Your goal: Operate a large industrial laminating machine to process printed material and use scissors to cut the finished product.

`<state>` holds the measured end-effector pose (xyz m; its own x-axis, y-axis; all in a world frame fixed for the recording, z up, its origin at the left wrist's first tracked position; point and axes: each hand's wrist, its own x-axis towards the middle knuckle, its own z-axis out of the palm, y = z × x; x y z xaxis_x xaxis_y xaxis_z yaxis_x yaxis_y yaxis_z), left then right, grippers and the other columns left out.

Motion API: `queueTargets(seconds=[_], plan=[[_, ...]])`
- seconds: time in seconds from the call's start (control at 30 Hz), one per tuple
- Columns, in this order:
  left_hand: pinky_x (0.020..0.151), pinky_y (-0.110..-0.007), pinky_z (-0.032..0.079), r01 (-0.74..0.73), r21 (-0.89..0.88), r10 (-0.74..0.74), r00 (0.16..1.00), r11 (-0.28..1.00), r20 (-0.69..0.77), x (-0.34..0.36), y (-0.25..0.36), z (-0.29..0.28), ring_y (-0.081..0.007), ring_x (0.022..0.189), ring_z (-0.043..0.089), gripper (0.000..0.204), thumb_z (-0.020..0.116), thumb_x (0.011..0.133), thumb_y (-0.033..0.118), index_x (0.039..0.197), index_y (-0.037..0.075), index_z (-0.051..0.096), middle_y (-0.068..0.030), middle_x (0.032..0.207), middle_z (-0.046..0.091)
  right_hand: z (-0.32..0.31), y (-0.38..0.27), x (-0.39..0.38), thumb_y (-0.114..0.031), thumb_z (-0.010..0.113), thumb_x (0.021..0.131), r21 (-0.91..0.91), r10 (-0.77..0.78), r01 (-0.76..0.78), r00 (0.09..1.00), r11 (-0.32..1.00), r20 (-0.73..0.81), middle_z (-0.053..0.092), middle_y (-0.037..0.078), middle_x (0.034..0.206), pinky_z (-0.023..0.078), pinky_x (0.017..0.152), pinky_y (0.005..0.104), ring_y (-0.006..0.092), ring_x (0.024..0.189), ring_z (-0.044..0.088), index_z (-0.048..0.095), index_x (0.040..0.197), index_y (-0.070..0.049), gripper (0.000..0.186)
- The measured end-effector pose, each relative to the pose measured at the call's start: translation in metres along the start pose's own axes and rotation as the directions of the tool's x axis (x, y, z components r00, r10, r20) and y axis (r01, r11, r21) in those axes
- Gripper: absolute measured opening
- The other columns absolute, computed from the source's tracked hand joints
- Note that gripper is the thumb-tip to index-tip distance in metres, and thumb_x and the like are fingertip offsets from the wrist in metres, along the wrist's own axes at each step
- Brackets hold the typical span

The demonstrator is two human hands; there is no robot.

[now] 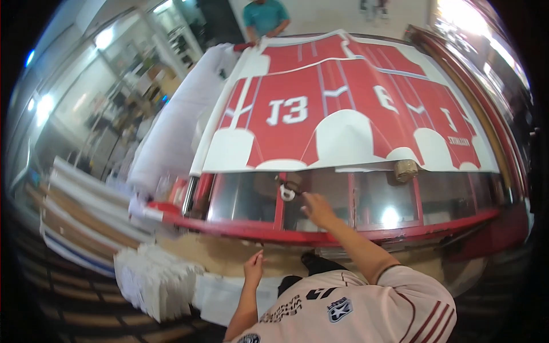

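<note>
My right hand [315, 208] reaches over the glass-panelled, red-framed surface [244, 200], fingers closed at the end of a small dark item with a white ring [287, 192], perhaps a tape roll; its exact shape is unclear. My left hand [254, 266] is held low near my body, below the red front rail, fingertips drawn together; anything between them is too small to make out. Beyond my right hand, a large red-and-white printed sheet [291, 137] with jersey panel shapes covers much of the surface. A brown roll [406, 171] sits at the sheet's front edge.
A white fabric roll [163, 134] lies along the left side. Long boards [78, 226] and stacked white material [147, 282] are at lower left. A person in teal [265, 18] stands at the far end. Long rods [469, 100] run along the right edge.
</note>
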<state>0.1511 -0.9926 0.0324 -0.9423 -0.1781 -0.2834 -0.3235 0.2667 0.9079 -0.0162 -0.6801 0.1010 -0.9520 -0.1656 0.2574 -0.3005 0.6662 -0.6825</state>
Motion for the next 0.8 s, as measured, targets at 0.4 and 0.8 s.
queueTargets(seconds=[0.4,0.8], plan=[[0.074,-0.039,0.055,0.240,-0.151,-0.265,0.949,0.959,-0.169,0.126,0.110,-0.121,-0.0251,0.102,0.063,0.046,0.055,0.101,0.037,0.141,0.013,0.056,-0.0095,0.134,0.059,0.058,-0.001,0.083,-0.037,0.067,0.086,-0.414,0.170,-0.092,0.973,0.906,0.157,0.062,0.014,0.115,0.049,0.092,0.0410,0.0306,0.109,0.059,0.066,0.109,-0.003,0.041],[0.100,-0.042,0.052,0.415,-0.458,-0.181,0.863,0.786,0.471,0.422,0.074,-0.237,-0.0347,0.121,0.052,0.060,0.060,0.100,0.021,0.149,-0.002,0.034,-0.0167,0.150,0.038,0.107,-0.097,0.092,-0.022,0.071,0.075,-0.475,0.799,-0.727,0.596,0.496,-0.078,0.073,0.018,0.096,0.058,0.076,0.0461,0.0360,0.094,0.070,0.074,0.096,-0.007,0.025]])
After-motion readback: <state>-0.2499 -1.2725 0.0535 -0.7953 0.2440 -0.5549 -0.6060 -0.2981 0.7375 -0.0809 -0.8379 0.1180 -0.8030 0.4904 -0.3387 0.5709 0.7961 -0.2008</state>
